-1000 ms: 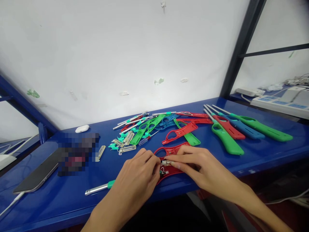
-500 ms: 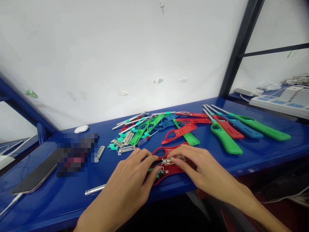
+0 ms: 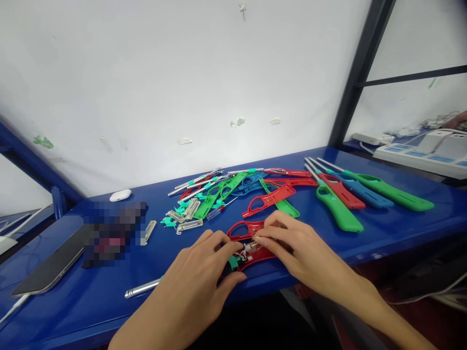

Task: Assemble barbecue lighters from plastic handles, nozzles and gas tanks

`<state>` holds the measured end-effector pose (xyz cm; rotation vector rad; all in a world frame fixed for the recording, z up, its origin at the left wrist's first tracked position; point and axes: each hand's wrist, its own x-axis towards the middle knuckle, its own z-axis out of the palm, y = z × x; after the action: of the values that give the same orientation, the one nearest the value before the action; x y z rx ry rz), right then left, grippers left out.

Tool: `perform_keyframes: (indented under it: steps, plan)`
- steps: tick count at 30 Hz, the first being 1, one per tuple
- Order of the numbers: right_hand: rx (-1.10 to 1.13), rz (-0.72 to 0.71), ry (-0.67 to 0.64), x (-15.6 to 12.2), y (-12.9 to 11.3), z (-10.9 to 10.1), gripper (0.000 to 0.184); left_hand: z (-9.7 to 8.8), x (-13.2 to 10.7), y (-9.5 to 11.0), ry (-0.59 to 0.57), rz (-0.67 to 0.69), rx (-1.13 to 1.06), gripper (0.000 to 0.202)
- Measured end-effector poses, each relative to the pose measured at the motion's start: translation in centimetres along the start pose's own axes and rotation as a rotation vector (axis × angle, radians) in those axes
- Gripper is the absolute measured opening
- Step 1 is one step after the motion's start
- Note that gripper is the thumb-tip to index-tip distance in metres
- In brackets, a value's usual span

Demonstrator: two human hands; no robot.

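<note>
My right hand (image 3: 297,243) pinches a clear lighter fuel tank (image 3: 251,247) between thumb and fingertips, over a red lighter half-shell (image 3: 260,255). My left hand (image 3: 206,267) is closed round the near end of that half-shell, index finger above and thumb along its front side. Between its fingers show a green trigger (image 3: 234,263) and thin white wires. A metal lighter tube (image 3: 142,288) sticks out left from under my left wrist. Just behind my fingers lies another red half-shell (image 3: 241,230) with a finger loop. My palms hide part of the pieces.
Behind lie loose red, green and blue shells (image 3: 272,199), metal tubes (image 3: 204,187), clear tanks (image 3: 189,225) and a screwdriver (image 3: 216,212). Whole lighters (image 3: 339,209) lie right. A phone (image 3: 54,262), a blurred packet (image 3: 115,236) and a white case (image 3: 120,195) are left on the blue table (image 3: 175,311).
My left thumb has moved down, away from the index finger, uncovering more of the green trigger. My right fingers have shifted left along the tank. The camera has turned slightly.
</note>
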<state>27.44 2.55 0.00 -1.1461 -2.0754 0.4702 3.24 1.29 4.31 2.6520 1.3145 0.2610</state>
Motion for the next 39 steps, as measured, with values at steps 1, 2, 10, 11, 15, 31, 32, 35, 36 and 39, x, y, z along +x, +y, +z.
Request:
perform_keyframes:
  steps: [1, 2, 10, 11, 15, 31, 32, 35, 36, 39]
  plan:
    - [-0.002, 0.0, -0.002, -0.02, 0.04, 0.02, 0.026, -0.02, -0.03, 0.01, 0.0, 0.001, -0.002, 0.029]
    - [-0.004, -0.002, -0.003, -0.03, 0.08, 0.03, 0.026, -0.04, -0.06, 0.02, 0.0, 0.001, -0.004, 0.028]
    - [-0.028, -0.029, -0.014, 0.07, 0.25, 0.19, 0.029, -0.07, 0.05, -0.01, 0.004, 0.006, -0.025, 0.023]
    - [-0.036, -0.028, -0.012, 0.08, 0.27, 0.21, 0.028, -0.07, 0.08, -0.04, 0.006, 0.011, -0.026, 0.023]
    - [-0.057, -0.024, -0.014, 0.02, 0.32, 0.25, 0.023, -0.05, 0.13, -0.15, 0.014, 0.026, -0.035, 0.024]
    - [-0.049, -0.029, 0.009, -0.02, 0.15, 0.19, 0.022, -0.05, 0.22, -0.26, -0.016, 0.028, -0.131, 0.024]
    - [-0.05, -0.03, 0.01, -0.05, 0.14, 0.2, 0.022, -0.05, 0.25, -0.24, -0.015, 0.029, -0.132, 0.024]
    - [-0.052, -0.034, 0.009, -0.07, 0.15, 0.21, 0.022, -0.05, 0.4, -0.22, -0.011, 0.033, -0.132, 0.025]
    - [-0.053, -0.033, 0.006, -0.06, 0.16, 0.22, 0.022, -0.04, 0.45, -0.24, -0.011, 0.034, -0.133, 0.025]
    - [-0.05, -0.025, -0.002, 0.0, 0.18, 0.21, 0.021, 0.04, 0.51, -0.32, -0.003, 0.028, -0.14, 0.025]
